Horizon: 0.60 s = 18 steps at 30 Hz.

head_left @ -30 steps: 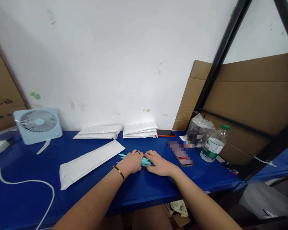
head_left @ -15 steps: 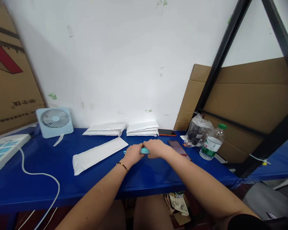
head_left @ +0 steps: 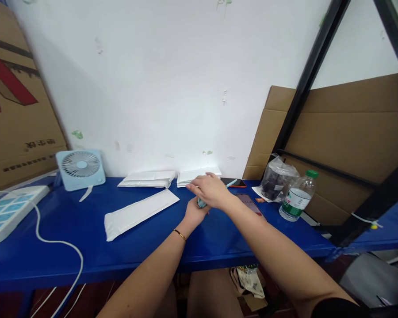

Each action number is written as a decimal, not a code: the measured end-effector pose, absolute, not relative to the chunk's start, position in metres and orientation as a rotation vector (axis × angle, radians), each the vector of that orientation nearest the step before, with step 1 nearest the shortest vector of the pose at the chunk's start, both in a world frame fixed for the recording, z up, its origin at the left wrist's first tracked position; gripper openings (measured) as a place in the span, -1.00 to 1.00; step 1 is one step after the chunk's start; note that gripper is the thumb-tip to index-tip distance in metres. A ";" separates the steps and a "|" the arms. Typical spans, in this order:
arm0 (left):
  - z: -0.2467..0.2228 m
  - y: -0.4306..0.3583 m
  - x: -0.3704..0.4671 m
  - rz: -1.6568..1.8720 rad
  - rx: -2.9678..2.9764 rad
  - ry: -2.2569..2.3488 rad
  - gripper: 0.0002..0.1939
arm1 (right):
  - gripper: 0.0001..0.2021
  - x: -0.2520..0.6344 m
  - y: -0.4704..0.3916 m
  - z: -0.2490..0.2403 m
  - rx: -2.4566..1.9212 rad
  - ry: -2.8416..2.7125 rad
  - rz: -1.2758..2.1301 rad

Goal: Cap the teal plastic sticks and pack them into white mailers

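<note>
Just below the frame's centre, the left hand (head_left: 193, 213) curls its fingers round a slim teal bundle (head_left: 201, 203), best gripped snugly beneath the right hand's (head_left: 212, 191) extended fingers.

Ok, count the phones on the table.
2: an orange-edged phone at the back by the wall, and a second phone nearer, left of the bottle, partly covered by the right forearm. More could be hidden.
</note>
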<state>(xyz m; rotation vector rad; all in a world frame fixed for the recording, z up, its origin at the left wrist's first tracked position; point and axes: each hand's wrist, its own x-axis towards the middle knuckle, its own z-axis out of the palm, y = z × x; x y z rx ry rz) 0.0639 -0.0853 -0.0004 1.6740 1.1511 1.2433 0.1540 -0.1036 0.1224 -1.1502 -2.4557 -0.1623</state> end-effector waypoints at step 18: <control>0.002 -0.085 0.063 1.154 1.691 1.036 -0.82 | -0.64 0.168 -0.089 0.092 -0.740 -1.882 0.798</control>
